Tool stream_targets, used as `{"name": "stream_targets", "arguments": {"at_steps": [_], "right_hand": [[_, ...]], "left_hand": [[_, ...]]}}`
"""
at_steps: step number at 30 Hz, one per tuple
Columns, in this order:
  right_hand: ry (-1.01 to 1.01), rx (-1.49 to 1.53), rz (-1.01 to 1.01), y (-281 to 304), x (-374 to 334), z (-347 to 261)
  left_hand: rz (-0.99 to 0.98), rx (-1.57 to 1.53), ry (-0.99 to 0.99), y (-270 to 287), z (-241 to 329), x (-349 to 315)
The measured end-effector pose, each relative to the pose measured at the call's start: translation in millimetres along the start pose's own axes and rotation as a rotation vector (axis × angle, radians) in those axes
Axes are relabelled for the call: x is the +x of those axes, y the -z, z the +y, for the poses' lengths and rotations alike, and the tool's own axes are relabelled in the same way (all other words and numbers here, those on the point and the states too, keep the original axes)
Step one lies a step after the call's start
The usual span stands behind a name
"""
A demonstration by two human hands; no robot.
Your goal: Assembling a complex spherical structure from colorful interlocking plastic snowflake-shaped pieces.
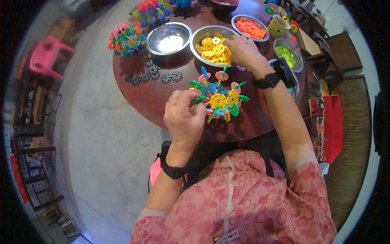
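My left hand is closed at the left side of a ball of interlocking snowflake discs, pinching it by a green disc. The ball is made of yellow, green, pink and blue notched discs and sits low over the near part of the table. At the right rim of a steel bowl, my right hand reaches in with its fingers bent together. Yellow snowflake discs fill that bowl. The right fingertips are partly hidden, so what lies between them cannot be made out.
An empty steel bowl stands left of the yellow one. Black discs lie on the round table. Bowls of orange discs and light-green discs, a cup and finished disc balls stand around.
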State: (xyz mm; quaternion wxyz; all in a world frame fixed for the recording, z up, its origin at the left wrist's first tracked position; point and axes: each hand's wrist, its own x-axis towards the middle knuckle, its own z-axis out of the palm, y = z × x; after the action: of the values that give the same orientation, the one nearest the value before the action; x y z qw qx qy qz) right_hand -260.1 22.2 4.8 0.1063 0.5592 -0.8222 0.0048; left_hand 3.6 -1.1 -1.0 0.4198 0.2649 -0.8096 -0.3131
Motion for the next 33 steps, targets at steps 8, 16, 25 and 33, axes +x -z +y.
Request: {"name": "stream_targets", "arguments": {"at_steps": [8,16,25,33], "right_hand": [[-0.062,0.033,-0.057,-16.1,6.2,-0.8],[-0.017,0.144,0.119,-13.4,-3.0,6.5],[-0.028,1.079,0.058,66.2,-39.6,-31.5],[0.289,1.003,-0.099,61.8,-52.3,-58.8]], "left_hand": [[0.013,-0.032,-0.028,-3.8,0.4,1.0],[-0.003,-0.070,-0.007,-1.5,5.2,0.6],[-0.009,-0.142,-0.007,-1.2,7.7,0.4],[0.040,-0.191,0.048,-0.7,-6.1,4.8]]}}
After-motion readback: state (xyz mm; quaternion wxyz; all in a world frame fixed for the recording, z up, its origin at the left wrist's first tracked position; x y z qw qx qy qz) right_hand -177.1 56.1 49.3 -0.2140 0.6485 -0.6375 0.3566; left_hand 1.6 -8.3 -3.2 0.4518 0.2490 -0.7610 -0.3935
